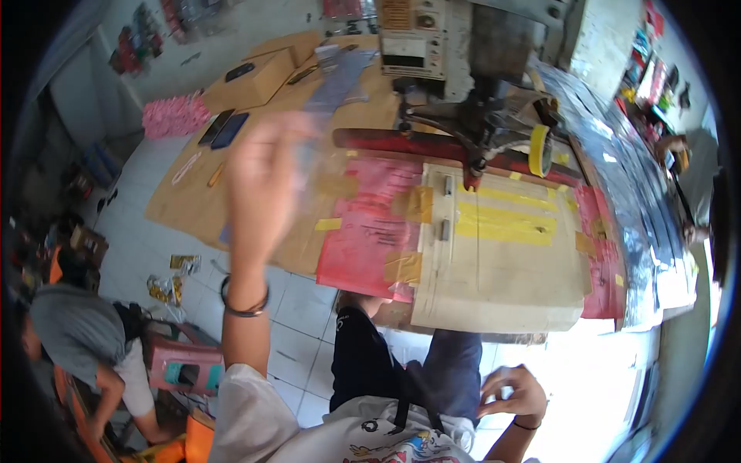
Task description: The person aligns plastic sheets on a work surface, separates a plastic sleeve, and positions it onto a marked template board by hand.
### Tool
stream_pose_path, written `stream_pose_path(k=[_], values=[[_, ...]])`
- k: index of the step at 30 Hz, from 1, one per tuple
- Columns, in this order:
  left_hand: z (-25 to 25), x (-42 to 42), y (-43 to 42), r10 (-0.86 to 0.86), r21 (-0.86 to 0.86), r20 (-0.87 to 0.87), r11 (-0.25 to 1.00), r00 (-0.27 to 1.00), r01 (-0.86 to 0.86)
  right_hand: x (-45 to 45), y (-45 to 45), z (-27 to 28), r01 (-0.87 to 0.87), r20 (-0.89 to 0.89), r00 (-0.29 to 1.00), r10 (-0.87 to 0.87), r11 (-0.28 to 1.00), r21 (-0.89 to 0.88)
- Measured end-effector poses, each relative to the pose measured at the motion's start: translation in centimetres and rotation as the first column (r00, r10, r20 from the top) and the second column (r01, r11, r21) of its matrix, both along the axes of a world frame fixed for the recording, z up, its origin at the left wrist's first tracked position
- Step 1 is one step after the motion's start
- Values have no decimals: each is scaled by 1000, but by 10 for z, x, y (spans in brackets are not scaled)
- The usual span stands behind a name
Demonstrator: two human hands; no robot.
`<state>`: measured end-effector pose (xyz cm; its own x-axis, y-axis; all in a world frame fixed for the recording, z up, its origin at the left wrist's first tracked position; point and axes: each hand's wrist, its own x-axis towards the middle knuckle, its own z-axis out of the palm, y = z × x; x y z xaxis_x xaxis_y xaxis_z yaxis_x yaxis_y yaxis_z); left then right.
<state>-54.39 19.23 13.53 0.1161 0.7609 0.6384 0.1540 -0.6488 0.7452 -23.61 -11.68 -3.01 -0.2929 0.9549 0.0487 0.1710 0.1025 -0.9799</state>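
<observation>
My left hand (266, 174) is raised over the left part of the work table, smeared by motion, so its fingers cannot be made out. A faint translucent streak shows beside it; whether it is held is unclear. Low by my right thigh hangs my right hand (515, 393), its fingers loosely curled and apart with nothing visible in them. In front of me lies a beige board (509, 285) with yellow tape strips and two small metal pieces. Red sheets (367, 231) are taped along its sides. Above its far edge stands a press head (482, 127) with a red bar.
Clear plastic sheets (625, 177) cover the table's right side. Phones (229, 131), a pink bundle (176, 116) and a cardboard box (255, 81) lie to the left. A machine control box (413, 42) stands behind. Another person (85, 332) bends down at lower left near a stool (185, 363).
</observation>
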Motion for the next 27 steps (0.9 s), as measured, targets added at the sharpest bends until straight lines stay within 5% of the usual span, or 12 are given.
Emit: stream_pose_path(k=[3,5,7,10,15,18,20,22,24,27], values=[[22,-49,7,76,139,266,984,961,-116,-45,20,9,-147,77,983,169,960,-240],[37,-68,-6,201,282,341,910,918,-304,-60,32,-6,-178,103,978,184,982,-69],[46,-136,-15,133,395,304,883,943,-252,-73,33,-39,-72,238,970,48,993,90],[60,-194,-62,534,409,495,553,685,-726,-93,53,-75,164,344,914,-213,972,167],[46,-261,-125,716,524,546,113,435,-844,-112,92,-158,320,565,685,-460,886,335],[26,-307,-146,916,541,393,-302,-82,-785,-115,102,-156,495,529,642,-556,827,268],[10,-322,-143,912,410,383,-310,-146,-858,-99,107,-175,569,402,604,-688,726,388],[2,-336,-138,816,130,559,89,147,-988,-86,109,-179,597,427,566,-705,708,378],[-16,-362,-140,774,-37,603,269,194,-962,-72,109,-189,587,492,586,-644,755,290],[-66,-418,-133,810,-205,571,299,134,-932,-59,110,-189,634,465,596,-655,739,229]])
